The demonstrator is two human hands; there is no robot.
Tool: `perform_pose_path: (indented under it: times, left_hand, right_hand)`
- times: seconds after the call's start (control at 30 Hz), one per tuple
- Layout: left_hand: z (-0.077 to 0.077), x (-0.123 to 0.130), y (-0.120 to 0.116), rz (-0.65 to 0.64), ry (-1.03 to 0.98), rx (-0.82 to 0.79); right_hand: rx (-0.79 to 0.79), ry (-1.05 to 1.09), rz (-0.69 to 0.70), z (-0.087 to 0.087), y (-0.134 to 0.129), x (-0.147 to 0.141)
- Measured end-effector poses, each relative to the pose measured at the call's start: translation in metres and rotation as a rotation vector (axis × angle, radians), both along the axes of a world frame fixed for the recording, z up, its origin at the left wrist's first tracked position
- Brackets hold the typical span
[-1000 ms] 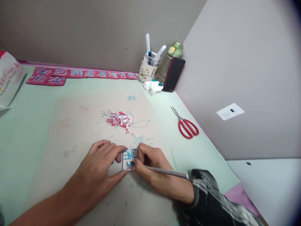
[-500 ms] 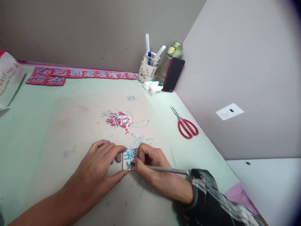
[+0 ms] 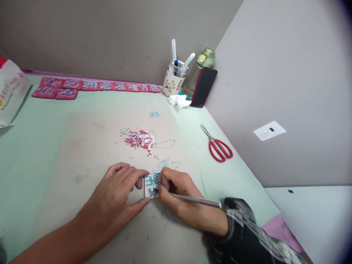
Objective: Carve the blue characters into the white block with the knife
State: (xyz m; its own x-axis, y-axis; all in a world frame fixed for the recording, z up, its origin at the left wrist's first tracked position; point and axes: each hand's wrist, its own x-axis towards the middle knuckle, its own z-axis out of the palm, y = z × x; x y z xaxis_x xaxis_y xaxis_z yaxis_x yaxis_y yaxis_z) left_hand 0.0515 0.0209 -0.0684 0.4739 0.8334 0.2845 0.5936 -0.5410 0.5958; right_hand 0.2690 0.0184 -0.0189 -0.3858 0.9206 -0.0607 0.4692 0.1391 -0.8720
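Note:
A small white carving block point(image 3: 151, 180) with blue characters and some red at its lower part lies flat on the brown board. My left hand point(image 3: 121, 194) grips it by the left side, fingers at the top corner and thumb at the bottom. In a pen grip, my right hand point(image 3: 176, 190) holds a craft knife point(image 3: 198, 200) with a slim silver handle. Its tip is at the lower part of the block, partly hidden by my fingers. My right hand also covers the block's right edge.
A pile of red and white shavings point(image 3: 140, 139) lies beyond my hands. Red-handled scissors point(image 3: 220, 149) rest to the right. Along the back are carved red tiles point(image 3: 106, 85), a jar of markers point(image 3: 173, 81), a crumpled tissue point(image 3: 180, 102), a phone point(image 3: 204, 87) and a bottle point(image 3: 191, 77).
Hands, block and knife keep almost the same place. The knife handle has tilted down slightly at its rear end, and the whole view has shifted a little.

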Motion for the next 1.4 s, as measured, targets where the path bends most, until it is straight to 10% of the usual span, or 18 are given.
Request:
perform_pose_path:
  times: [1.4]
  left_hand:
    - [-0.002, -0.007, 0.005, -0.076, 0.131, 0.114]
  right_hand:
    - [-0.111, 0.037, -0.030, -0.001, -0.001, 0.003]
